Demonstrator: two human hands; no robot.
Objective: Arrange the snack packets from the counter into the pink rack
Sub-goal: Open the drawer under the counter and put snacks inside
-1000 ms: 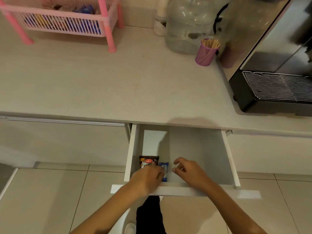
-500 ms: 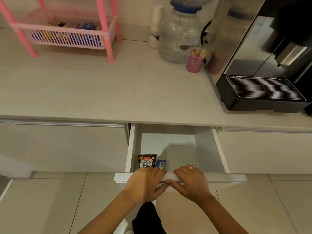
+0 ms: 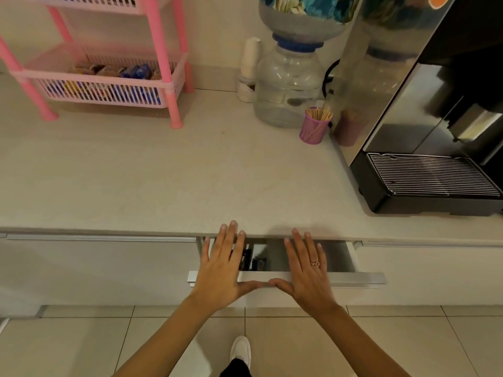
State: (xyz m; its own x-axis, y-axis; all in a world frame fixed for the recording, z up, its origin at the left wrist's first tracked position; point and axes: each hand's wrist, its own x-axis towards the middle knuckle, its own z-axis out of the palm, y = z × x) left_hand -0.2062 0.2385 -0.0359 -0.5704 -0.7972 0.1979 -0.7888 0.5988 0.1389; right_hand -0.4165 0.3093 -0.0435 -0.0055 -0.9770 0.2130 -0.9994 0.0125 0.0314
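The pink rack [image 3: 163,85] stands at the counter's back left, and its lower basket holds several snack packets [image 3: 117,72]. Below the counter edge a white drawer [image 3: 353,278] is open only a small gap. Inside it I glimpse a dark packet [image 3: 246,258] and a small blue packet [image 3: 260,263]. My left hand [image 3: 221,270] and my right hand [image 3: 307,270] lie flat on the drawer's front edge, fingers spread, holding nothing.
A large clear water bottle [image 3: 288,85] and a white cup stack [image 3: 249,69] stand at the back. A purple cup of wooden sticks [image 3: 313,129] sits beside a black and steel coffee machine [image 3: 424,164] on the right. The beige counter [image 3: 163,180] spans the view.
The drawer has slid in from wide open to a narrow gap. Both hands went from gripping its front edge to lying flat on it, and the view tilted up.
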